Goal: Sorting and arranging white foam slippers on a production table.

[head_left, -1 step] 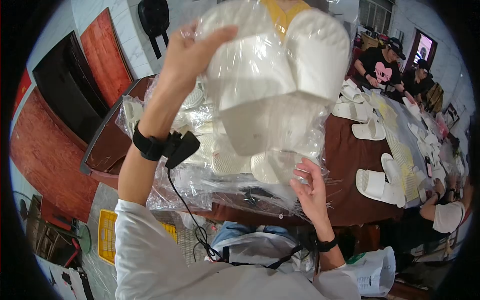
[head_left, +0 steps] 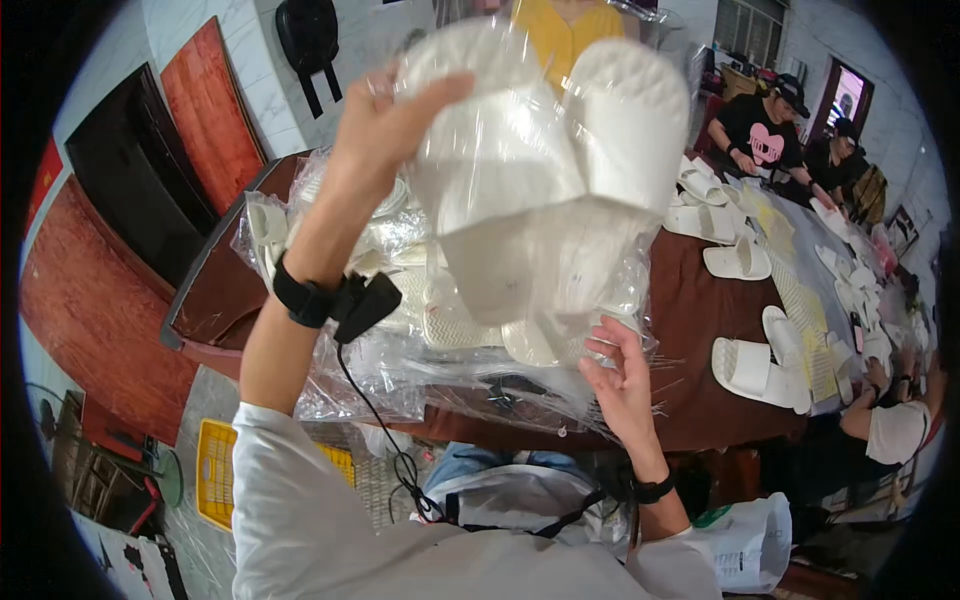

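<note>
Head view: left hand (head_left: 395, 115) grips the bagged white slippers (head_left: 545, 160) aloft; right hand (head_left: 620, 375), fingers spread, touches the bag's bottom.

- Left hand (head_left: 385, 115) is raised high and far, arm stretched up, thumb out to the right, fingers pinched closed.
- Right hand (head_left: 622, 375) sits lower and nearer, palm up, fingers loosely spread.

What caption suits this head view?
Left hand lifts white foam slippers in a clear plastic bag; right hand touches its lower edge.
</note>
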Demonstrator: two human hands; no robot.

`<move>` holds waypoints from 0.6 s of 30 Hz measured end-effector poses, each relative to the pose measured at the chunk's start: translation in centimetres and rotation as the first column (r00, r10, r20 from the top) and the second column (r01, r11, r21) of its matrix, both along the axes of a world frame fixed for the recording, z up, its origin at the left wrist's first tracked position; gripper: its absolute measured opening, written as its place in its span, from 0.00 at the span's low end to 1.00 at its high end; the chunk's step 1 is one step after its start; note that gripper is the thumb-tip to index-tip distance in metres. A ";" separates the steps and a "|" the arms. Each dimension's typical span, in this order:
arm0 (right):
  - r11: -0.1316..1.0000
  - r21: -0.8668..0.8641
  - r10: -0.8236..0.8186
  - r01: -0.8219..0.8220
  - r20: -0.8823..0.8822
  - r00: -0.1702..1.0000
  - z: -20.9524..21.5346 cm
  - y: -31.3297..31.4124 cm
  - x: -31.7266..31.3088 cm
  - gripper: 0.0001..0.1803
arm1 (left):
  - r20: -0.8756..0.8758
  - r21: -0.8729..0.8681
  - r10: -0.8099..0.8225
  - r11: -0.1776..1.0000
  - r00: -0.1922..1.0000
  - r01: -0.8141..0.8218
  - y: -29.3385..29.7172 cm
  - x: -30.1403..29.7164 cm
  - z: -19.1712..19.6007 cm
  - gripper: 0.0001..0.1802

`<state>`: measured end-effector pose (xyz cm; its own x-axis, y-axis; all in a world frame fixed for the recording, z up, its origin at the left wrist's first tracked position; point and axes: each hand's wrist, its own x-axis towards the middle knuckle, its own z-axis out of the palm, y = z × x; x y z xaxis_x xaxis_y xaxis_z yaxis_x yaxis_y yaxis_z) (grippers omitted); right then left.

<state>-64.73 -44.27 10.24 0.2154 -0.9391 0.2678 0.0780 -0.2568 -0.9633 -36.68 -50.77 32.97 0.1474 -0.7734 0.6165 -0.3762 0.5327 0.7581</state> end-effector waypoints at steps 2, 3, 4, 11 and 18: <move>1.000 0.008 0.018 -0.018 0.026 0.999 -0.4 0.1 0.3 0.29 | -0.107 0.134 -0.082 0.986 0.991 0.096 0.1 1.1 -3.0 0.16; 1.000 0.019 0.020 -0.020 -0.006 1.000 -0.8 -0.1 0.3 0.27 | -0.171 0.205 -0.108 0.968 0.979 0.142 0.2 0.8 -4.0 0.18; 0.999 0.032 0.023 -0.022 -0.040 0.999 -1.2 -0.2 0.3 0.24 | -0.171 0.209 -0.116 0.966 0.979 0.150 0.0 1.0 -5.3 0.18; 0.996 0.080 -0.016 0.025 -0.114 0.993 -4.2 0.4 0.8 0.16 | -0.524 0.365 0.011 0.907 0.852 0.213 -2.7 4.0 -13.9 0.19; 0.969 0.220 0.150 -0.112 -0.164 0.975 -7.7 4.3 0.9 0.10 | -0.587 0.351 0.035 0.911 0.808 0.215 -2.3 4.8 -15.8 0.15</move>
